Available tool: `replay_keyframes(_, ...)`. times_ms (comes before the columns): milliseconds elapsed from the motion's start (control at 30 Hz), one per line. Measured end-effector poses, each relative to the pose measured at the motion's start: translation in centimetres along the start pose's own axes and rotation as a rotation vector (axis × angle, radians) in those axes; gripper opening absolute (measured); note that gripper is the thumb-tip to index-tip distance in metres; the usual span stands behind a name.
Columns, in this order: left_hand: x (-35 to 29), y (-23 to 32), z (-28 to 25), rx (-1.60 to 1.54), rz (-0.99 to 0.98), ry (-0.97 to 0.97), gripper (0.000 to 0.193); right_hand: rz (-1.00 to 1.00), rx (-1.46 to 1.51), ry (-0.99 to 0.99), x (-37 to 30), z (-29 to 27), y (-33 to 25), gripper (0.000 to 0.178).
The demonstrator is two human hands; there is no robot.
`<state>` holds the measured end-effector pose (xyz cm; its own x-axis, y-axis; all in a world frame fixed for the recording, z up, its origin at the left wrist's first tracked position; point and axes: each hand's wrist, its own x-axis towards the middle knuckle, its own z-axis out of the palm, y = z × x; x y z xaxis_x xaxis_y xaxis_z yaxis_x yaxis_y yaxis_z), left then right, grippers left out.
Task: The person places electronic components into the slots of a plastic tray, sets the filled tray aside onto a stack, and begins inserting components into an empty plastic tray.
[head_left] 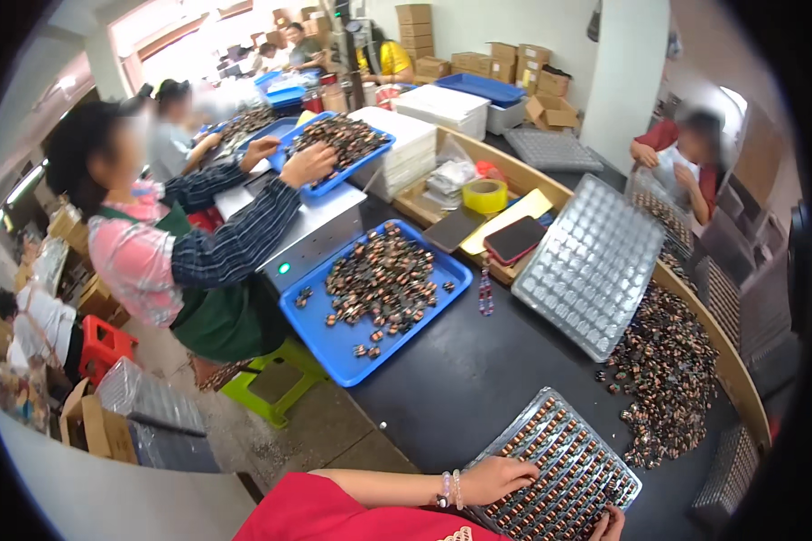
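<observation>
A clear plastic tray filled with rows of small copper-wound coils lies at the front of the dark table. Over its left part rests my left hand, with two beaded bracelets at the wrist. Its fingers are bent and drawn together at the coils; whatever is between them is hidden. My right hand shows only partly at the tray's near right edge. Those fingers are curled in a pinch, and what they hold is too small to name. A heap of loose coils lies to the right of the tray.
An empty-looking clear tray leans on the loose heap. Left of it sit a phone, yellow tape and a blue tray of coils. Co-workers work at left and right; a wooden ledge bounds the table.
</observation>
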<state>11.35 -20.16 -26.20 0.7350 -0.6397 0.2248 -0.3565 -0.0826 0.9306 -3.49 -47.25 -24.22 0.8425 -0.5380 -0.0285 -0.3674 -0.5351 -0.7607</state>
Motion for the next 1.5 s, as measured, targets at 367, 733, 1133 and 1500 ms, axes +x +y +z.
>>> replay_keyframes(367, 0.7, -0.4, -0.3, -0.095, -0.108, -0.165, 0.018, -0.121, -0.143, 0.099, -0.1, -0.2, 1.2, 0.032)
replay_keyframes(733, 0.0, 0.9, 0.0, -0.065, -0.057, -0.061, 0.019, -0.267, -0.022, 0.134, -0.1, -0.7, 0.8, 0.023)
replay_keyframes(1133, 5.0, 5.9, 0.7, -0.182, -0.081, 0.120, 0.015, 0.122, 1.063, 0.332, 3.6, -3.8, 3.1, 0.020)
replay_keyframes(1500, 4.3, 8.5, 9.0, -0.055, -0.195, -0.131, 0.021, 0.266, 1.363, 0.306, 0.0, -4.5, 4.9, 0.027)
